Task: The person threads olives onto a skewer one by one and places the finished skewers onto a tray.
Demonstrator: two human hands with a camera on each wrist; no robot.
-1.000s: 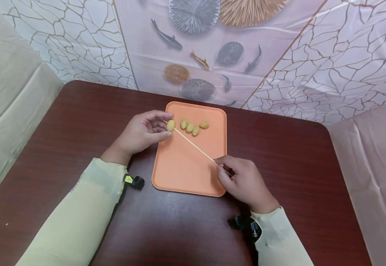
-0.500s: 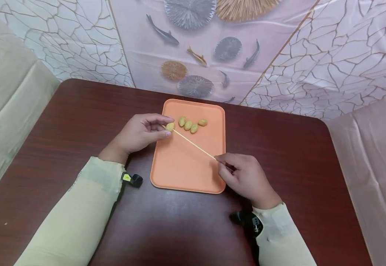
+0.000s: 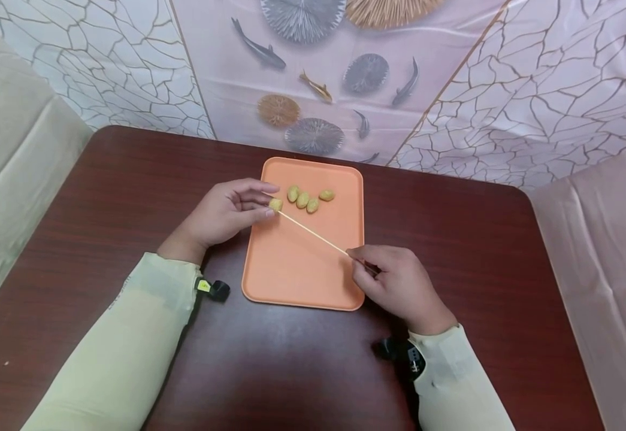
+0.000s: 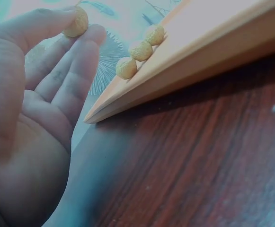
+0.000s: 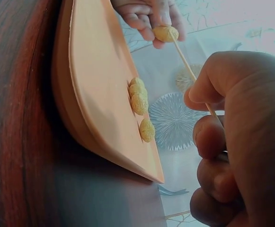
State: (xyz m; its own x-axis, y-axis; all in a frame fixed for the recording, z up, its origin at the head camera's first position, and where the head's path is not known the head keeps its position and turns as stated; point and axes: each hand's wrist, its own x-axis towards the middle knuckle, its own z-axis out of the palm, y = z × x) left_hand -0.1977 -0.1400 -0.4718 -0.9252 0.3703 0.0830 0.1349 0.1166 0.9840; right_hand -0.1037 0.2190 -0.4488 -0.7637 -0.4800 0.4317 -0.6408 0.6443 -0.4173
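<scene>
Bamboo skewer (image 3: 313,231), gripped by the right hand (image 3: 399,282), pierced one textured yellow ball (image 3: 275,205), pinched by the left hand (image 3: 225,211); four loose balls (image 3: 302,200) lay unskewered on the orange tray (image 3: 296,269).

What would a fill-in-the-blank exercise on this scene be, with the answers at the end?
1. The tray is coloured ____.
2. Exactly ____ yellow pieces lie on it.
3. Of those, the number lying apart from the others is ____.
4. The right hand holds the stick, while the held piece is pinched by the person's ____ hand.

Missing words: orange; four; one; left.
</scene>
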